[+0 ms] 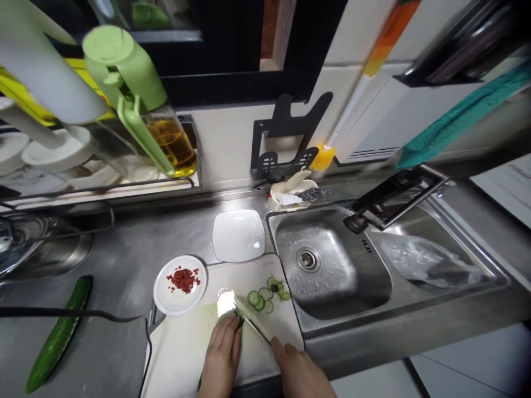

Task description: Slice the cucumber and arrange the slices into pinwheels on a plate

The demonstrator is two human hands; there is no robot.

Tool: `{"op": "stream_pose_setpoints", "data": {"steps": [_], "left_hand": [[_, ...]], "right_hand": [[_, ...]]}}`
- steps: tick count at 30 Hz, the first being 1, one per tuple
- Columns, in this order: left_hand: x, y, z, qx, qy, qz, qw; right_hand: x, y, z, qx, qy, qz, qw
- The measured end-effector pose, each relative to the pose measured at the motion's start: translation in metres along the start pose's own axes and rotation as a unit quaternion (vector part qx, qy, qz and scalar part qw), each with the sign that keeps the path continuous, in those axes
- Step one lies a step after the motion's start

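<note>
Cutting board: A white rectangular cutting board (182,348) lies on the grey metal tabletop (124,237), left of the sink (344,276).
Left hand: The left hand (223,349) curls its fingers closely over a dark green cucumber piece (239,319) on the board, seemingly steadying it.
Right hand: The right hand (301,370) wraps its fingers round a thin steel knife (255,327), its blade angled far-left beside the cucumber piece, probably for control.
Slices: Thin pale-green slices (253,298) lie far right on the board, apparently clear of the blade.
Round plate: A white round plate (159,290) holds chopped red bits (183,280) together, at the board's far-left corner.
</note>
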State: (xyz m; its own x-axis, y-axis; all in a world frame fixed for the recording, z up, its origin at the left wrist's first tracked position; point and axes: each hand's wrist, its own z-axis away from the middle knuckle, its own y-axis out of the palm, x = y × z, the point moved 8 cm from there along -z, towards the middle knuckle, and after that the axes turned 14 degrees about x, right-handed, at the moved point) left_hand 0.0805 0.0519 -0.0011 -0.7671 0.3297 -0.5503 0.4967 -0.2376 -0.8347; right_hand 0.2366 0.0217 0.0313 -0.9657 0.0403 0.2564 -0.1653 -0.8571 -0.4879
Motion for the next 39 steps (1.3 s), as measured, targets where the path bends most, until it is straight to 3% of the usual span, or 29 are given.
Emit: {"op": "stream_pose_setpoints", "data": {"steps": [20, 39], "left_hand": [[0.0046, 0.0041, 0.0026, -0.017, 0.028, -0.025, 0.999], [0.0036, 0.0060, 0.0035, -0.016, 0.044, -0.045, 0.998]], "right_hand": [[0.0038, 0.0055, 0.0063, 0.038, 0.006, 0.001, 0.999], [0.0088, 0.0057, -0.0017, 0.036, -0.004, 0.010, 0.999]]}}
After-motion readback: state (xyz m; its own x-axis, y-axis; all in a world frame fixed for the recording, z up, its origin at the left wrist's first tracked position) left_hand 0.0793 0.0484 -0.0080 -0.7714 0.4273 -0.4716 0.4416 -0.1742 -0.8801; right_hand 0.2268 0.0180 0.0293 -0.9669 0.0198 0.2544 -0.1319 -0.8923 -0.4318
